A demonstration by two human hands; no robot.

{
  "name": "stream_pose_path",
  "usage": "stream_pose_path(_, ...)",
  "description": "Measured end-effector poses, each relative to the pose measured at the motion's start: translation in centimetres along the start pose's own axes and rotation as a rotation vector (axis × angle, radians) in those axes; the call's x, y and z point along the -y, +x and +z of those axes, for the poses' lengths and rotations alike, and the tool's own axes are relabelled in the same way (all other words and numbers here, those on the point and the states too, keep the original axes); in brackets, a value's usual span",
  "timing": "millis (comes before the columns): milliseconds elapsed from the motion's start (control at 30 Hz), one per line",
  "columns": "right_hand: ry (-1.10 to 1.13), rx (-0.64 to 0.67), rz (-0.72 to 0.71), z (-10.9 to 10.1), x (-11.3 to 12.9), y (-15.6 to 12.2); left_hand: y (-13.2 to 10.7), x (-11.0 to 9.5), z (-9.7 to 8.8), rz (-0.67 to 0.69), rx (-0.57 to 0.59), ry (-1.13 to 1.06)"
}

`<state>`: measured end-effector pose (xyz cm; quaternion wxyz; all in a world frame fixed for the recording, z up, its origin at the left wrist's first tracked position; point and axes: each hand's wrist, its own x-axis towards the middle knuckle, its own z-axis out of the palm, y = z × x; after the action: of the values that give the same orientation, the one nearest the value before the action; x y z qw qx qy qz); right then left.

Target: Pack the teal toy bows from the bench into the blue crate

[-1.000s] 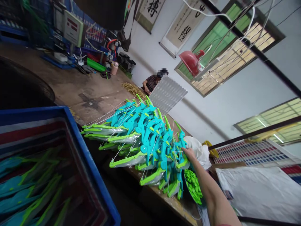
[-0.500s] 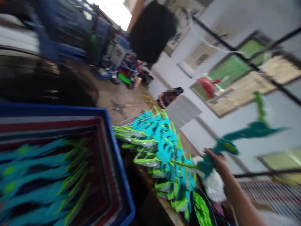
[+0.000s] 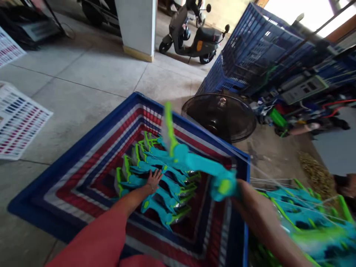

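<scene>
My right hand (image 3: 242, 190), partly blurred, is closed around one end of a long teal plastic piece (image 3: 204, 163) with lime-green ends. This piece is raised above a large blue crate (image 3: 83, 146) with red, white and blue striped sides. Inside the crate lies a row of similar teal-and-lime pieces (image 3: 161, 207), side by side. My left hand (image 3: 154, 180) rests on that row with its fingers spread. To the right of the crate, a heap of more such pieces (image 3: 303, 207) shows thin pale strings across it, smeared by motion.
A black fan (image 3: 218, 115) stands close behind the crate. Beyond it are stacked blue plastic crates (image 3: 250, 48) and assorted clutter. A scooter (image 3: 194, 37) is parked past a white pillar (image 3: 136, 26). Striped baskets (image 3: 19, 120) sit at the left.
The view has swung left towards the crate. My right hand has brought the teal piece from beside the heap to above the crate. My left hand now shows on the row.
</scene>
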<state>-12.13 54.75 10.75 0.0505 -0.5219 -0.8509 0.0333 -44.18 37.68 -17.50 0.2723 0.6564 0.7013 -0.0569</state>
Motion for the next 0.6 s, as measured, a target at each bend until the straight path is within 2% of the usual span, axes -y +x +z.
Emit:
stream_pose_path(67,0.024,0.142,-0.207,4.5,4.9,1.9,0.3,0.0,0.7,0.016,0.013,0.005)
stream_pose_path(133,-0.007,0.269,-0.340,10.4,9.4,3.5,0.3,0.2,1.5,0.023,0.011,0.020)
stream_pose_path(233,-0.100,0.340,-0.313,19.8,13.6,4.8,0.1,0.6,2.6,0.061,-0.034,0.040)
stream_pose_path(333,-0.130,0.368,-0.289,26.9,14.8,5.3,-0.2,0.9,3.6,0.089,-0.091,0.046)
stream_pose_path(400,-0.123,0.387,-0.285,29.9,14.9,5.5,-0.3,0.9,4.2,0.087,-0.110,0.064)
stream_pose_path(467,-0.121,0.403,-0.269,31.9,14.9,5.6,-0.4,0.8,4.9,0.082,-0.118,0.093)
stream_pose_path(600,-0.135,0.421,-0.259,33.7,15.1,5.3,-0.4,0.6,6.2,0.072,-0.137,0.146)
